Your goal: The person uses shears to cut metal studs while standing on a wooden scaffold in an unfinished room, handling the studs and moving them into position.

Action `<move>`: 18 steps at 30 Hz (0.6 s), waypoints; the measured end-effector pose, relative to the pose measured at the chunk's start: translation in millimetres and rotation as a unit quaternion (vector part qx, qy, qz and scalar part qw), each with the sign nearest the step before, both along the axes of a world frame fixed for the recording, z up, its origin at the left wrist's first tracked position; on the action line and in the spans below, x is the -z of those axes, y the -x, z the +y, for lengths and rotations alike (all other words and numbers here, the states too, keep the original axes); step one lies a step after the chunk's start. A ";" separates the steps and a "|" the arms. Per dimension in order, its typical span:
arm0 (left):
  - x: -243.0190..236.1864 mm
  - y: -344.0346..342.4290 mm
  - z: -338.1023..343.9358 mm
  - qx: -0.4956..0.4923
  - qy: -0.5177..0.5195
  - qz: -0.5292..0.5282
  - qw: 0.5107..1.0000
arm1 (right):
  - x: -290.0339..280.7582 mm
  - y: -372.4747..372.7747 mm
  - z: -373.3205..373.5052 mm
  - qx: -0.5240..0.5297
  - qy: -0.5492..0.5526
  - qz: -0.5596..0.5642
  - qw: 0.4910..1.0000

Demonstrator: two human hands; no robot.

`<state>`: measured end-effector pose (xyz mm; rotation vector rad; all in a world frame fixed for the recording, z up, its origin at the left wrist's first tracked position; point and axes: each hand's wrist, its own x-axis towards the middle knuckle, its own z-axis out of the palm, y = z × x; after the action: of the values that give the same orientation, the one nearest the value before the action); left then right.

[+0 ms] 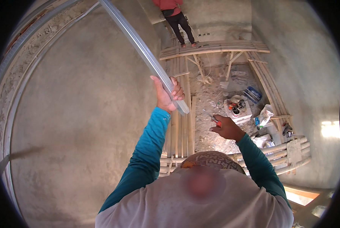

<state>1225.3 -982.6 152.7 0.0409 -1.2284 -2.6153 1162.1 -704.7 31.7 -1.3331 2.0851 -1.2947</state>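
My left hand (165,95) is closed round a long silver metal channel (139,45) near its lower end. The channel slants up and left, and its far end leaves the top of the picture beside the plastered wall. Lower and to the right, my right hand (227,128) is closed on a small red-handled hand tool (218,122). A thin metal tip sticks out of it toward the channel's end without touching it. The fingers partly hide the tool, so its exact kind is unclear.
Wooden plank scaffolding (215,46) surrounds a rubble-strewn floor (206,140). On the far platform stands a person in a red top (170,4). Below are a pale block (240,116) with tools on it and a blue crate (253,95). Metal strips line the left wall's upper edge.
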 end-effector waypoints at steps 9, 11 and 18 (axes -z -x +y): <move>-13.1 3.7 23.8 -0.040 -0.022 0.004 0.999 | -20.9 -31.3 3.0 0.034 0.054 -0.027 0.998; -21.1 10.1 31.0 -0.045 -0.031 0.017 0.998 | -33.1 -41.5 6.3 0.019 0.070 -0.046 0.996; -44.8 36.7 51.7 -0.095 0.065 -0.009 0.993 | -53.0 -45.4 14.7 0.058 0.110 -0.094 0.988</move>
<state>1188.6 -930.9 197.5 0.1509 -1.3298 -2.3741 1207.6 -690.0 84.7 -1.1368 1.9599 -1.6722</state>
